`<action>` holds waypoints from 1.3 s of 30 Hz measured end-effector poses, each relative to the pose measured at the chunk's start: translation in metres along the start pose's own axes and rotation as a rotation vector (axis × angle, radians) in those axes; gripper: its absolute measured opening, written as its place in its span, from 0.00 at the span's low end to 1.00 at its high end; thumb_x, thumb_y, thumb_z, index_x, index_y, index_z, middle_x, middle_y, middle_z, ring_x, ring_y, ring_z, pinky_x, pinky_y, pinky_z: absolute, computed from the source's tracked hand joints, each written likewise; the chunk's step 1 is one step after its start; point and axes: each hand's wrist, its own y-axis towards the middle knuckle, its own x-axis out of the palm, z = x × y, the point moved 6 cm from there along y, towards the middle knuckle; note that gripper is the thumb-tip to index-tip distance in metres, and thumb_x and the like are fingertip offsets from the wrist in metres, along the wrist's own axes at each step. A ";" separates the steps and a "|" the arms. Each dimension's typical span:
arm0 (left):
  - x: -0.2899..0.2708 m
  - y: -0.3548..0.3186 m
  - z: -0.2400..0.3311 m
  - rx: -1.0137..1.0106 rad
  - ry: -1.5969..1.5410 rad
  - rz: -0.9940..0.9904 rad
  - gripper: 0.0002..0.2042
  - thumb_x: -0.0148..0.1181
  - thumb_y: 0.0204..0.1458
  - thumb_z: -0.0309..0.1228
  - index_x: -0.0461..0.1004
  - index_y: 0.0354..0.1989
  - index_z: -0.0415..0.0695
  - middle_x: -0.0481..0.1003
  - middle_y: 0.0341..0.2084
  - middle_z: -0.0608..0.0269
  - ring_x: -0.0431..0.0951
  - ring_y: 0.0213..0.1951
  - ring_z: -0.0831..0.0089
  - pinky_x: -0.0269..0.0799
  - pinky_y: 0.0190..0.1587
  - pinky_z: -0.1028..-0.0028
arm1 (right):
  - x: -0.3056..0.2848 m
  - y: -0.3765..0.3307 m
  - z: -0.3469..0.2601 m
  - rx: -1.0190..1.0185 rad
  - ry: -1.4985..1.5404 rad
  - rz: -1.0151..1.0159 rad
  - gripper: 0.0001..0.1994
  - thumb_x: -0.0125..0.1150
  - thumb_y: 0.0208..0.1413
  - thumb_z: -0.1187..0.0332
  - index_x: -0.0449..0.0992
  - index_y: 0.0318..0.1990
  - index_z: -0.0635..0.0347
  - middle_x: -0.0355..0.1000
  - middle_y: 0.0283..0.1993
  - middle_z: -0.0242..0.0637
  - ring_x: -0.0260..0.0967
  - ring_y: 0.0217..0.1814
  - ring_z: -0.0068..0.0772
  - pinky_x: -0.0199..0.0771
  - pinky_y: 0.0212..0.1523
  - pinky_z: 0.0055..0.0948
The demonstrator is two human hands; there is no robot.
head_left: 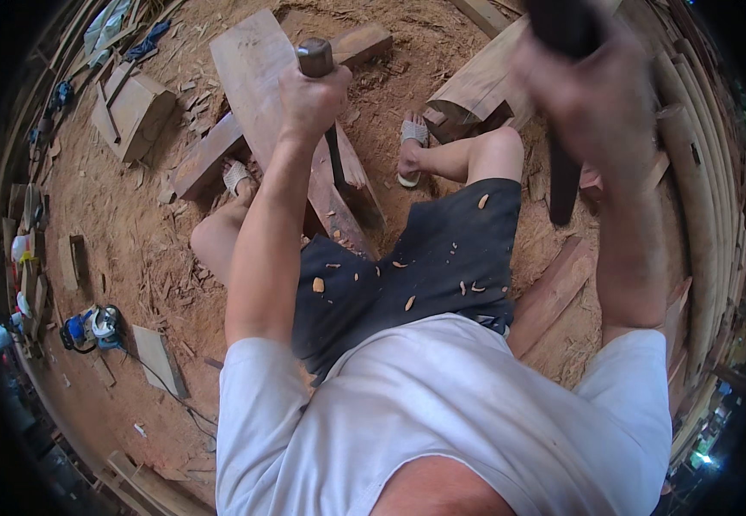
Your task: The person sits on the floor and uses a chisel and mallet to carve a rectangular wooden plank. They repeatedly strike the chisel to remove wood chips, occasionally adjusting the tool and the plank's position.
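Observation:
My left hand point(311, 101) is wrapped round the handle of a chisel point(337, 159), its butt end sticking up above the fist. The chisel's dark blade points down to the near part of a thick wooden plank point(257, 69), which lies between my legs across a squared timber point(205, 156). Raised at the upper right, my right hand point(592, 99) is closed on a dark mallet point(564, 185). Motion smears that hand, and the mallet's top runs out of view. Several wood chips lie on my dark shorts point(442, 232).
Shavings cover the ground point(149, 249). A log point(476, 82) lies beyond my right foot, and a wood block point(136, 112) is at far left. Blue corded power tools point(93, 327) sit at left by a small board point(158, 357). Long poles point(691, 198) line the right side.

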 end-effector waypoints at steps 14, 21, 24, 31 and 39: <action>0.017 -0.010 0.001 0.058 0.161 0.029 0.07 0.65 0.46 0.26 0.79 0.32 0.36 0.76 0.21 0.66 0.74 0.26 0.79 0.72 0.30 0.70 | 0.042 -0.012 0.033 0.187 0.022 -0.253 0.22 0.65 0.43 0.70 0.78 0.50 0.66 0.77 0.31 0.44 0.78 0.35 0.39 0.77 0.39 0.37; 0.015 -0.002 -0.008 0.008 0.231 0.036 0.07 0.65 0.46 0.27 0.78 0.30 0.36 0.78 0.21 0.62 0.74 0.25 0.78 0.73 0.30 0.69 | 0.011 0.027 0.014 0.026 -0.028 -0.033 0.07 0.66 0.46 0.71 0.77 0.32 0.62 0.73 0.21 0.35 0.73 0.22 0.30 0.74 0.27 0.33; 0.042 -0.019 0.028 0.197 0.073 -0.006 0.10 0.67 0.49 0.31 0.81 0.34 0.37 0.81 0.24 0.54 0.79 0.31 0.77 0.76 0.37 0.69 | 0.072 -0.021 0.035 0.151 -0.252 -0.527 0.16 0.64 0.42 0.73 0.78 0.42 0.66 0.77 0.34 0.49 0.79 0.40 0.41 0.77 0.45 0.41; 0.071 -0.040 0.029 0.269 0.219 -0.135 0.10 0.66 0.46 0.25 0.81 0.39 0.42 0.81 0.26 0.57 0.79 0.28 0.72 0.77 0.37 0.70 | 0.029 -0.021 0.030 0.257 0.173 -0.182 0.21 0.66 0.39 0.68 0.77 0.43 0.69 0.75 0.28 0.46 0.75 0.32 0.38 0.75 0.37 0.37; 0.042 -0.015 0.001 0.208 0.346 -0.004 0.05 0.65 0.47 0.26 0.75 0.30 0.41 0.74 0.21 0.70 0.71 0.25 0.80 0.70 0.29 0.71 | 0.045 -0.020 0.028 0.359 -0.152 -0.318 0.14 0.68 0.49 0.65 0.76 0.37 0.67 0.76 0.28 0.49 0.78 0.32 0.47 0.76 0.35 0.44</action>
